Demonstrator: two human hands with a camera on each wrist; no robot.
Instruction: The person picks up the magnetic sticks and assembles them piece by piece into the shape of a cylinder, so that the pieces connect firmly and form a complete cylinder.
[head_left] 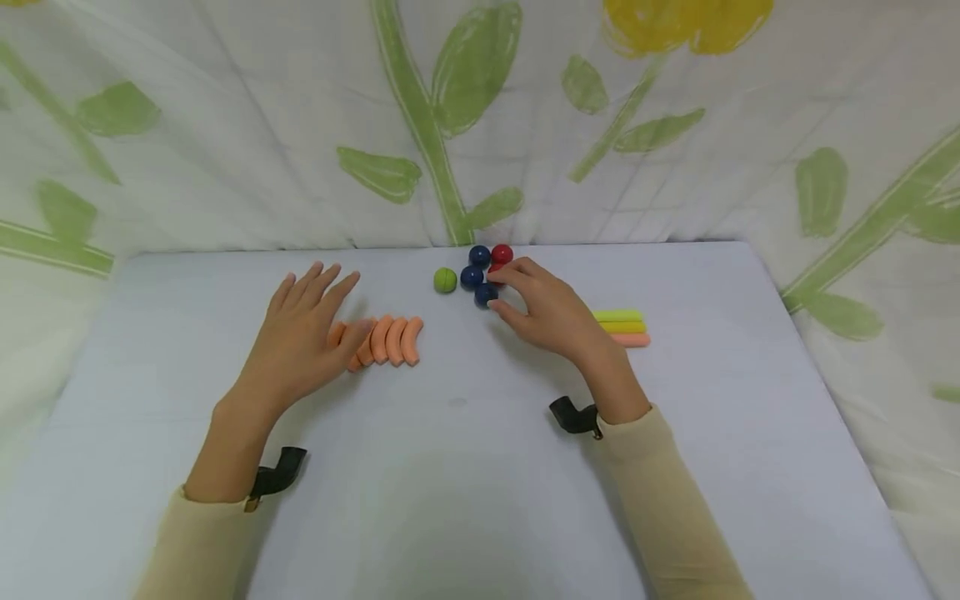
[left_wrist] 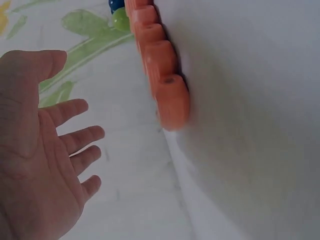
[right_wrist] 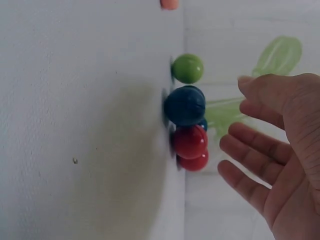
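Note:
My left hand (head_left: pixel 300 333) hovers palm down with fingers spread, over the left end of a row of several curved orange pieces (head_left: pixel 394 340). In the left wrist view that hand is beside the row, apart from the orange pieces (left_wrist: pixel 172 102) and holding nothing. At the back of the table, my right hand (head_left: pixel 558 312) reaches over a cluster of small glossy balls, two red (head_left: pixel 502 254) and three blue (head_left: pixel 472 277). The right wrist view has its fingers loosely bent, with a gap between them and the red ball (right_wrist: pixel 190 141). A green ball (head_left: pixel 445 280) sits just left of the cluster.
Beyond my right hand lie three short sticks (head_left: pixel 621 327), two yellow-green and one pink, partly covered by it. The white table (head_left: pixel 457 483) ends at a curtain (head_left: pixel 300 125) painted with green leaves and yellow flowers. Black wrist-camera mounts (head_left: pixel 573 414) stick out from the cuffs.

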